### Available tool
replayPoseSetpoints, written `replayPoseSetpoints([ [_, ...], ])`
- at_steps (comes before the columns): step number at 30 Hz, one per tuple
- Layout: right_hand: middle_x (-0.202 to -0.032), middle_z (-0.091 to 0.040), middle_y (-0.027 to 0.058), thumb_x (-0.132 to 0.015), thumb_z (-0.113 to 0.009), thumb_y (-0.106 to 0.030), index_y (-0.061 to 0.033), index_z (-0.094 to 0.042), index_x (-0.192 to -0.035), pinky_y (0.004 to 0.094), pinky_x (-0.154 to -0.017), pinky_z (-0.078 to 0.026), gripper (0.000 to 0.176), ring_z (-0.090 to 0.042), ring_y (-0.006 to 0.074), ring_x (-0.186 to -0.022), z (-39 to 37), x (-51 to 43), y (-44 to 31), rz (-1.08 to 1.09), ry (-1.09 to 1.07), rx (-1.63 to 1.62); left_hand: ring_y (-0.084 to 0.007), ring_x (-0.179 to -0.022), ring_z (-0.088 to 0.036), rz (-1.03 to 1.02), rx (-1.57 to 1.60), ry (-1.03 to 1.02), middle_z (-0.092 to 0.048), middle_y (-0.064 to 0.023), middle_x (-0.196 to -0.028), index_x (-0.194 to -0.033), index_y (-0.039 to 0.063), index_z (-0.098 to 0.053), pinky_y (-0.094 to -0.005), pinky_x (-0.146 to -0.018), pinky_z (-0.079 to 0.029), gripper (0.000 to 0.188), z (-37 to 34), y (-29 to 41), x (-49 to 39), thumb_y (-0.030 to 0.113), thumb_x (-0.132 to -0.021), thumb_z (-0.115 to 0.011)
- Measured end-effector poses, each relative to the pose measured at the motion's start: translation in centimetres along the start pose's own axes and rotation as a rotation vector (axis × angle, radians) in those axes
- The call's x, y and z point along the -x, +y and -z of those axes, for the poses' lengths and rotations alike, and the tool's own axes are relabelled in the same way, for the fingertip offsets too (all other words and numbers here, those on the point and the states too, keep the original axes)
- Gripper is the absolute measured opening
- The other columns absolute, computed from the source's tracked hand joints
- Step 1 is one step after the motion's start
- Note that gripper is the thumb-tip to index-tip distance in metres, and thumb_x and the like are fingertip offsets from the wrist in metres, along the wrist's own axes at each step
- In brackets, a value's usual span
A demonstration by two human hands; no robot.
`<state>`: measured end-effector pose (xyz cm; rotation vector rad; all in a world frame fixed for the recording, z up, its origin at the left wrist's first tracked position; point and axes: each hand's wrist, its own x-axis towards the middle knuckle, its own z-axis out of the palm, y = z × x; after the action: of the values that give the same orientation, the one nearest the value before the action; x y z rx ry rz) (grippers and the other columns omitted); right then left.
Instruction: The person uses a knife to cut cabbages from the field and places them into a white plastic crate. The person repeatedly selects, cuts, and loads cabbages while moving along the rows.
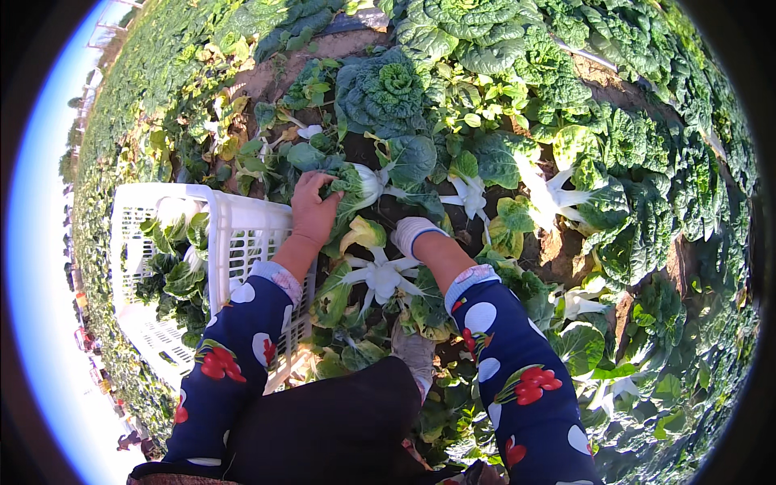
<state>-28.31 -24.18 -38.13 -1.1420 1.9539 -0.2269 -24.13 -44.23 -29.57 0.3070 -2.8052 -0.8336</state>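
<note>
My bare left hand [315,206] grips the leafy head of a green vegetable with a white base [365,187], tipped on its side over the soil. Close to its lower right, my right hand [418,235] wears a white knit glove and is curled; whatever lies inside its fingers is hidden, though a thin dark line shows near the fingertips. Just below the gloved hand, a cut white stump with splayed stalks [382,277] lies among yellowing leaves. A white plastic crate [221,242] stands at the left, holding several leafy heads with white bases [182,212].
An uncut dark green leafy head [391,91] grows ahead. More splayed white stalks [555,194] lie to the right, near dense rows of leafy plants [636,145]. A shoe [413,351] is planted below the hands. Distant people or objects show at the far left edge.
</note>
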Motion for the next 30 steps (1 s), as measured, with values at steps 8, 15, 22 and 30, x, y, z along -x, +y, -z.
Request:
replayPoseSetpoints([
  [8, -0.088, -0.069, 0.0192, -0.095, -0.062, -0.035, 0.0033, -0.062, -0.119, 0.0368, -0.074, -0.051, 0.046, -0.066, 0.0302, -0.077, -5.5, 8.6, -3.5, -0.438, 0.724, -1.095, -0.0128, -0.092, -0.063, 0.402, 0.882, 0.104, -0.068, -0.0017, -0.101, -0.104, 0.003, -0.067, -0.0279, -0.086, -0.05, 0.017, 2.4, 1.1, 2.5, 0.0, -0.088, -0.069],
  [15, -0.103, -0.069, 0.0033, -0.088, -0.074, -0.012, -0.0022, -0.058, -0.127, 0.0221, -0.077, -0.05, 0.043, -0.062, 0.0096, -0.088, 0.3, 21.3, -7.6, -0.092, 1.189, -1.676, -0.0312, -0.115, -0.065, 0.508, 1.624, -0.286, -0.061, -0.0147, -0.13, -0.139, 0.007, -0.047, -0.0468, -0.095, -0.058, 0.043, 8.1, 9.8, 3.5, 0.01, -0.098, -0.059],
  [22, -0.118, -0.064, 0.0035, -0.077, -0.083, -0.003, -0.001, -0.04, -0.147, 0.0287, -0.093, -0.051, 0.082, -0.061, 0.0122, -0.105, 7.7, 35.0, -14.9, 0.258, 1.282, -1.256, -0.0289, -0.118, -0.064, 0.564, 1.746, -0.795, -0.062, -0.0172, -0.13, -0.142, 0.001, -0.044, -0.0423, -0.098, -0.056, 0.046, 11.0, 19.2, 5.2, 0.015, -0.1, -0.057],
  [30, -0.104, -0.067, 0.0027, -0.077, -0.083, 0.0, -0.0015, -0.058, -0.124, 0.0275, -0.084, -0.054, 0.053, -0.063, 0.0104, -0.091, 6.2, 47.4, -19.0, 0.246, 1.432, -1.358, -0.0221, -0.124, -0.057, -0.112, 1.194, -0.636, -0.057, -0.0124, -0.137, -0.144, -0.002, -0.043, -0.0369, -0.105, -0.045, 0.049, 19.7, 32.1, 10.2, 0.018, -0.101, -0.057],
])
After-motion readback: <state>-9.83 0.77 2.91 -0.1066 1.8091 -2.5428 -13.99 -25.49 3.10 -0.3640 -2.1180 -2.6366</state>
